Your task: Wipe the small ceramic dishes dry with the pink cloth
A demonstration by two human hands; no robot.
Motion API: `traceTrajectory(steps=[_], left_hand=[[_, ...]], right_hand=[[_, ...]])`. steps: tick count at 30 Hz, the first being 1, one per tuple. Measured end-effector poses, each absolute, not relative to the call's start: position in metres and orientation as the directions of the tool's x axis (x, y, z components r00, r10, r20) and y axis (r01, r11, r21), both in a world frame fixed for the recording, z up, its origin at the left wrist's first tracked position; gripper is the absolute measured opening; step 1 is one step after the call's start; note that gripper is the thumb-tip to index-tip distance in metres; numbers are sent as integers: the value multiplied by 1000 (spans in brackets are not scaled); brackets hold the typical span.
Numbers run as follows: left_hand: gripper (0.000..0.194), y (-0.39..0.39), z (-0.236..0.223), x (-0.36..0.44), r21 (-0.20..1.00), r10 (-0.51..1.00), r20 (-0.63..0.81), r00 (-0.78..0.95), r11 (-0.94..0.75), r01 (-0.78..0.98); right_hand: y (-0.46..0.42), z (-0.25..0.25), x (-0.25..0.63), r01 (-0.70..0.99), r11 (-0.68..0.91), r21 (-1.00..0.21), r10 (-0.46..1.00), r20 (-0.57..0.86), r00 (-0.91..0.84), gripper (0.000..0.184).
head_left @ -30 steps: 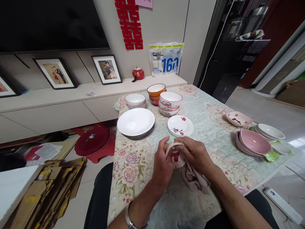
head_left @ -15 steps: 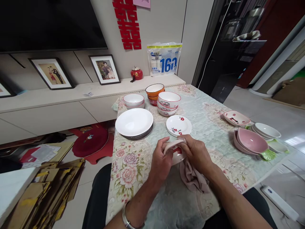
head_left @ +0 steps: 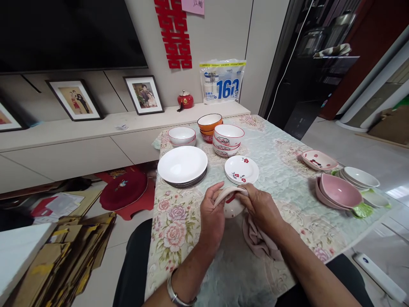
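A small white bowl (head_left: 234, 209) with red markings is held over the near part of the table, tilted, its form partly covered by my fingers. My left hand (head_left: 213, 211) is closed around its left side. At the opposite edge, my right hand (head_left: 263, 207) grips a dusty-pink cloth (head_left: 260, 241), which hangs below onto the tabletop; how much of it lies inside the bowl is hidden. Just beyond my hands are small floral plates (head_left: 241, 168) in a stack. Left of them stands a stack of larger white plates (head_left: 182, 164).
White bowls with red rims (head_left: 228, 135), orange bowls (head_left: 209, 122) and other white bowls (head_left: 182, 135) stand stacked at the back. Pink bowls (head_left: 340, 191), a patterned pink dish (head_left: 319, 160) and white leaf-handled bowls (head_left: 361, 176) are on the right. Flattened cardboard (head_left: 60, 264) lies on the floor.
The bowl has turned in my hands, so more of its white, red-marked surface shows. My right hand remains at its edge with the cloth. The view has shifted slightly.
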State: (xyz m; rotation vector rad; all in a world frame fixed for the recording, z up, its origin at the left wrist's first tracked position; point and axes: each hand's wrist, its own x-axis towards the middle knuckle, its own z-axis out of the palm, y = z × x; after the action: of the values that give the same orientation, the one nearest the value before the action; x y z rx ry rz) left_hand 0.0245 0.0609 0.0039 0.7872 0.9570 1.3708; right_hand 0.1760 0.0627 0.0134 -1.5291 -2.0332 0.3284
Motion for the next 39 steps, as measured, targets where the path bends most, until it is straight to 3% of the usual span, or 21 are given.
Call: traceTrajectory(steps=[4, 7, 11, 15, 18, 21, 28, 32, 34, 39], left_hand=[[46, 63, 4, 24, 856, 983, -142, -115, 63, -513], [45, 63, 6, 26, 845, 983, -157, -92, 85, -528], [36, 62, 8, 23, 938, 997, -75, 8, 73, -338], [26, 62, 10, 18, 998, 998, 55, 43, -54, -28], [23, 61, 10, 18, 996, 996, 87, 28, -87, -18], [19, 60, 8, 20, 985, 1000, 21, -8, -22, -169], [33, 62, 3, 26, 834, 970, -203, -137, 97, -543], [46, 64, 7, 28, 755, 958, -266, -105, 139, -641], [49, 64, 9, 28, 757, 958, -281, -56, 186, -626], [35, 65, 8, 24, 872, 972, -227, 63, 232, -431]], right_hand=[[66, 11, 174, 675, 234, -700, 971, 199, -131, 31], [68, 9, 176, 653, 223, -724, 972, 213, -97, 33], [67, 7, 183, 815, 260, -518, 937, 338, -85, 30], [61, 10, 184, 881, 422, -214, 811, 524, -261, 25], [58, 13, 180, 873, 471, -124, 751, 576, -323, 28], [58, 14, 176, 888, 416, -196, 809, 526, -263, 30], [61, 12, 168, 861, 188, -472, 977, 182, -113, 24], [64, 13, 168, 779, 145, -611, 988, 137, -76, 28], [66, 13, 172, 804, 133, -579, 986, 159, -48, 28], [66, 14, 185, 925, 206, -319, 957, 263, -122, 21]])
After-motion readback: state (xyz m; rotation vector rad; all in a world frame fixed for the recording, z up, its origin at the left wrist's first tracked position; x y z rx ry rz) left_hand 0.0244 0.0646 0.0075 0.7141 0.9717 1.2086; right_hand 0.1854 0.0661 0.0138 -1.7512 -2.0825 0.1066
